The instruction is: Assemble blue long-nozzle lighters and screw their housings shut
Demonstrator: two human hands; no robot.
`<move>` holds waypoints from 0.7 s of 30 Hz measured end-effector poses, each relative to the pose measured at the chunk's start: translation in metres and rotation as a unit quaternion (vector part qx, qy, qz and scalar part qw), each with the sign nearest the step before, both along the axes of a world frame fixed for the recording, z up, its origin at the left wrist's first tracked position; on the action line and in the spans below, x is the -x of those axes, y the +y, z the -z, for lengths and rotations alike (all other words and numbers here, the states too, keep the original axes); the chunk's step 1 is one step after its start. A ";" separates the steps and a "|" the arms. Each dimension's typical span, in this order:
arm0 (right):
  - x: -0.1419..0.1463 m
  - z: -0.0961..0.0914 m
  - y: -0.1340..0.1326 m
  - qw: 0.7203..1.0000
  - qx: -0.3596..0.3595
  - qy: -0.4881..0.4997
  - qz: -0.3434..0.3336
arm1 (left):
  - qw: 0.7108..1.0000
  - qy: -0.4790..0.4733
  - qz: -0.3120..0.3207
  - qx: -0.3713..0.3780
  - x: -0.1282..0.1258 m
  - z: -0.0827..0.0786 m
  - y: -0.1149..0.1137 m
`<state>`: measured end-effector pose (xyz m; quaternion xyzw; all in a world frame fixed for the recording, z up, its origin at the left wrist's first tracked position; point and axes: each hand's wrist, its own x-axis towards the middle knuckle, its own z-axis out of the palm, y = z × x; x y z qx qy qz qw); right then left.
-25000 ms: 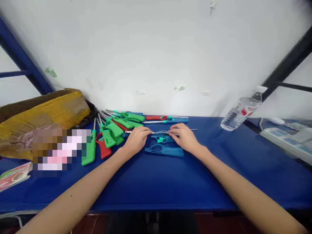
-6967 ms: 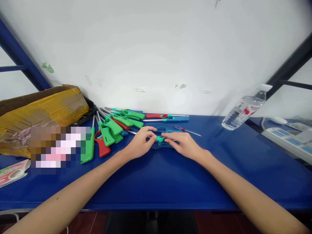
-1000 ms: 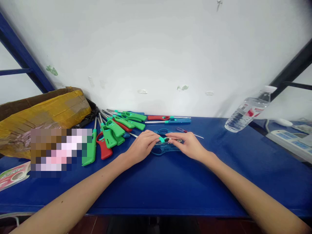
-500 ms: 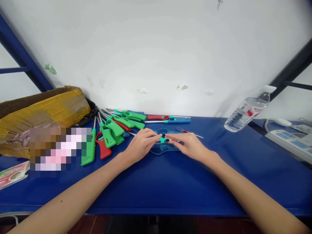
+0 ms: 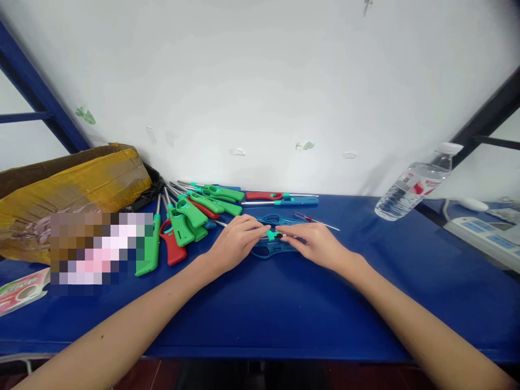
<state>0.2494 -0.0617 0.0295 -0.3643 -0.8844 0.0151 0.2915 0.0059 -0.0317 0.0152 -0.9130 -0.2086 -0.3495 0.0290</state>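
Two blue lighter shell halves lie before me, the far half [image 5: 273, 218] and the near half [image 5: 265, 249], with my hands over them. My left hand [image 5: 235, 238] pinches a small green plastic piece [image 5: 271, 234] between thumb and fingers. In the closed fingertips of my right hand [image 5: 319, 241] is a small black and white piece [image 5: 278, 236], which meets the green one. Fingers hide much of both small parts. Behind my right hand rests a thin screwdriver [image 5: 305, 218].
Green and red gas lighters [image 5: 194, 214] are heaped at left. A red lighter [image 5: 264, 195] and a blue lighter [image 5: 298, 200] lie along the wall. A taped carton [image 5: 81, 179] stands far left. At right are a tilted water bottle [image 5: 410, 187] and a power strip [image 5: 483, 230].
The fingertips have shifted slightly, and the green piece now sits a little lower, with more of it showing. Both hands keep nearly the same place.
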 end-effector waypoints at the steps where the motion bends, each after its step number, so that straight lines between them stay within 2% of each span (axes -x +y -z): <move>1: 0.000 0.000 0.000 1.000 0.001 -0.008 -0.004 | 1.000 0.010 0.001 0.005 0.000 -0.001 0.000; 5: 0.001 -0.001 -0.001 0.999 0.006 -0.035 -0.022 | 0.998 0.057 -0.003 0.023 0.001 -0.005 -0.001; 8: 0.003 -0.002 -0.002 0.999 0.015 -0.029 -0.012 | 0.997 0.070 -0.010 0.025 0.001 -0.006 -0.001; 14: 0.004 -0.003 -0.003 0.999 0.038 -0.004 0.001 | 0.999 0.049 -0.013 0.019 -0.001 -0.006 -0.004; 21: 0.006 0.001 0.000 1.000 -0.003 0.019 0.019 | 0.998 0.009 -0.029 0.063 -0.006 -0.005 -0.005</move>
